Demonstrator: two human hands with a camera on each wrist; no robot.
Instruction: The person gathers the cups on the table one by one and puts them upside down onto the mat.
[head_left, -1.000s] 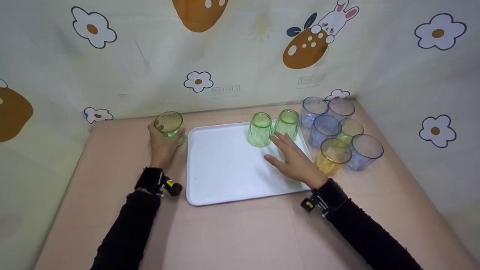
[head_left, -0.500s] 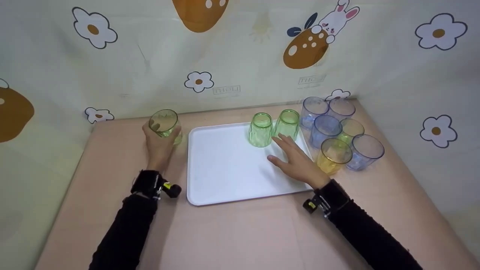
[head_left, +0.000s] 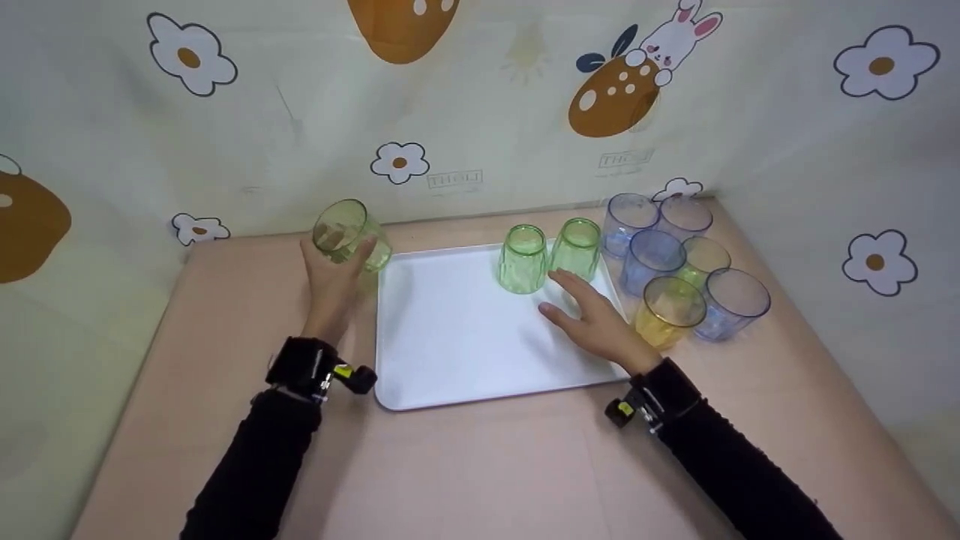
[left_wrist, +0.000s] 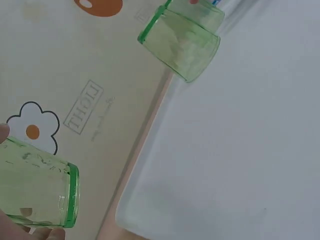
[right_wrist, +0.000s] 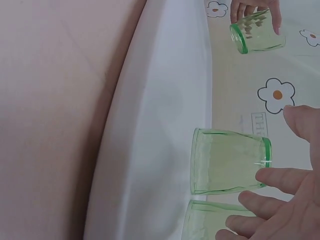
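Observation:
My left hand [head_left: 332, 289] grips a clear green glass [head_left: 373, 244] between thumb and fingers, just off the tray's back left corner. The glass is tilted, its mouth toward my hand and its thick green base turned away, as the left wrist view also shows. My right hand [head_left: 604, 330] hovers over the right part of the white tray [head_left: 450, 337], fingers spread and nothing in them. Close before its fingertips, two green glasses stand upside down on the tray, one green glass [head_left: 523, 262] left of the other green glass [head_left: 576, 244].
Right of the tray, several tumblers stand mouth up: a yellow glass [head_left: 670, 315], a green glass [head_left: 705, 262] and several blue ones, such as the front blue glass [head_left: 731, 307]. A patterned cloth [head_left: 495, 97] hangs behind the pink table [head_left: 487, 472].
My left hand has lifted the green glass, tipped it over and brought it slightly right toward the tray. The right hand stays almost where it was.

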